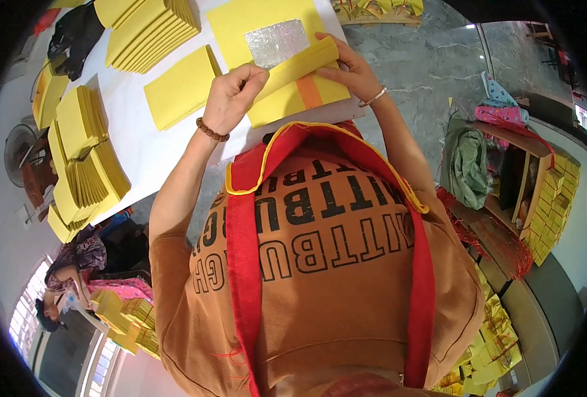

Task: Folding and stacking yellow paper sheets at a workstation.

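Left hand and right hand, set apart, clamp opposite ends of folded yellow paper on the desk.

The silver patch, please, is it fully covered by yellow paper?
No, much of the silver patch shows beyond the folded yellow paper.

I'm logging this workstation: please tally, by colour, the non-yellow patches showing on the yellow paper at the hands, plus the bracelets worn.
Silver patch: 1
Orange patch: 1
Brown beaded bracelet: 1
White bracelet: 1
Total: 4
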Tool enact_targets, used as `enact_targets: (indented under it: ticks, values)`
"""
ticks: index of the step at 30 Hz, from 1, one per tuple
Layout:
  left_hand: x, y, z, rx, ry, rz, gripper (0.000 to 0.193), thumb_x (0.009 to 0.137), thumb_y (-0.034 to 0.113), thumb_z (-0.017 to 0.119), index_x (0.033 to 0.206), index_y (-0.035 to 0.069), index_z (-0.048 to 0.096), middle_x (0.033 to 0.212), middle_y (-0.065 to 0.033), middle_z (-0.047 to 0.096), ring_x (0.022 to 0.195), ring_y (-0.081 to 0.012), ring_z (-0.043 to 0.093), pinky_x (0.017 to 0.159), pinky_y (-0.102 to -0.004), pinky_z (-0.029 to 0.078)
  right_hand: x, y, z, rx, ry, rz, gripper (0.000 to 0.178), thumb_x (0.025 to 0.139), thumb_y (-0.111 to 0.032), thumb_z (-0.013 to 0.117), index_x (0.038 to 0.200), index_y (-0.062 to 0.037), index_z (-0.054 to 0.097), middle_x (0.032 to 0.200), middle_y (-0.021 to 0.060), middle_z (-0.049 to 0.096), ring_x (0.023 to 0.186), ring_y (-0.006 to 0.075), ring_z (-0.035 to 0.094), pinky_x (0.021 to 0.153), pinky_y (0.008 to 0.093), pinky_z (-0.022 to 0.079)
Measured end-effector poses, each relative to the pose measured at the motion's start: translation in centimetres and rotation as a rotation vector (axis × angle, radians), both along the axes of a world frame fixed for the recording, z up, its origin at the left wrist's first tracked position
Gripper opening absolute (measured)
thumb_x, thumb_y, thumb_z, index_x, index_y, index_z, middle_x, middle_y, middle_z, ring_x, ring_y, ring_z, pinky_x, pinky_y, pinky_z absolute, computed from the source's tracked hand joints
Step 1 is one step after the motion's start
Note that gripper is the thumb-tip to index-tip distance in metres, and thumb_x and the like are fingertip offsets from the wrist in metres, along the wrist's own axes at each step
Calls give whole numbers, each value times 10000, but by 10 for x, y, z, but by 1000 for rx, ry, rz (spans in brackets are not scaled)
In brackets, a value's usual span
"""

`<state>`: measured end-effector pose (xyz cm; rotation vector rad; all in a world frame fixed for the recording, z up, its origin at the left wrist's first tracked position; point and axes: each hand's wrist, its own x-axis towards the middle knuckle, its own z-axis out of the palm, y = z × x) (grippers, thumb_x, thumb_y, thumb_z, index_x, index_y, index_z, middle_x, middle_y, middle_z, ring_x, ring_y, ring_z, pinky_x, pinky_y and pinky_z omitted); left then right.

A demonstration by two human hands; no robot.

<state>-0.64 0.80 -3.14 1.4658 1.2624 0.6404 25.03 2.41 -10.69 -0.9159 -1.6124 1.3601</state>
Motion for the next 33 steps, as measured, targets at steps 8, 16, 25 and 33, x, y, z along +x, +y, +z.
enact_targets:
  ticks: [8,16,25,33]
  values:
    - [-35,11,5,-34,-312,-103,310,904,258,501,1050,-3,585,974,-36,614,873,-91,517,750,-219,393,-1,1,4,-97,9,-44,460,847,-77,568,1284,-50,425,1250,9,443,1033,101,477,880,242,400]
    - [-37,4,2,453,150,-235,414,761,174,619,1159,81,546,1111,-83,572,998,-229,498,877,-326,383,-3,5,11,-56,-7,-69,391,865,-81,542,1245,-33,462,1226,2,475,1026,73,472,875,232,392]
    - [-30,5,-16,887,495,-160,430,641,-40,547,1031,125,625,1050,-63,573,924,-267,503,834,-364,432,3,13,25,476,-429,-123,297,706,-102,641,992,-182,653,1295,46,462,1198,294,395,1000,402,287]
    - [-27,-19,2,750,389,-126,219,779,79,558,986,86,629,892,-69,607,825,-244,538,691,-358,434,13,6,63,414,-517,173,232,734,-174,642,966,-174,651,1097,16,603,1075,217,515,913,351,327]
